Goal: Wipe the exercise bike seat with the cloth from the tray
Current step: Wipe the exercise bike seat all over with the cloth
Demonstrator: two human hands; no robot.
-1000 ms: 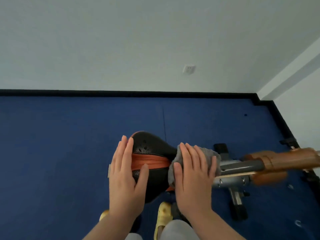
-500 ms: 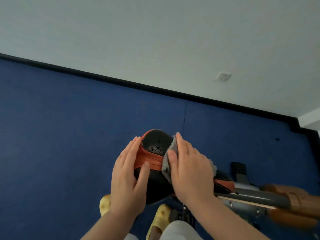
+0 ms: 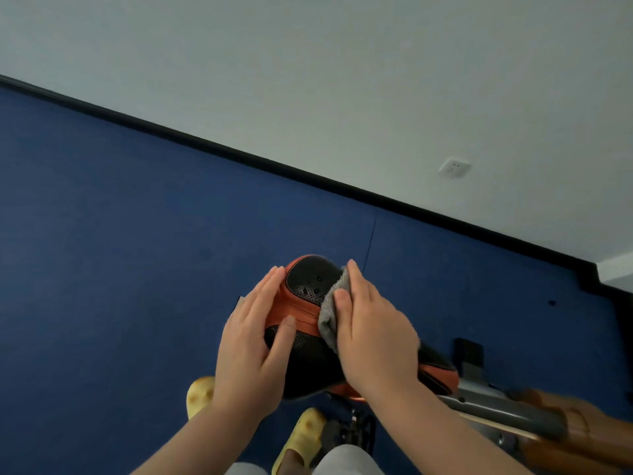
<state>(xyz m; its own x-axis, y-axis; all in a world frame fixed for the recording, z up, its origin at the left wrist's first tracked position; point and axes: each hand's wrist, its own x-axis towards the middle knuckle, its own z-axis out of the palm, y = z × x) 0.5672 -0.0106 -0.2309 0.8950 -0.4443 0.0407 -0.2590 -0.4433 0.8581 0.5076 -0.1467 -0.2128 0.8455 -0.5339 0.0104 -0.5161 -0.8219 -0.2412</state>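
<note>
Blue floor [image 3: 137, 269], pale wall behind. Seat [image 3: 310, 279] centre-near; left hand [image 3: 251, 344] flat, steadying its left side. Right hand [image 3: 373, 330] presses grey cloth [image 3: 330, 317] onto seat's right. Wiping underway; left half likely unwiped. No tray visible.

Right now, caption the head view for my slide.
Right hand presses grey cloth on black-and-orange bike seat; left hand steadies it.

Exercise room, blue floor mat [image 3: 137, 269], exercise bike seat [image 3: 308, 337]
</note>
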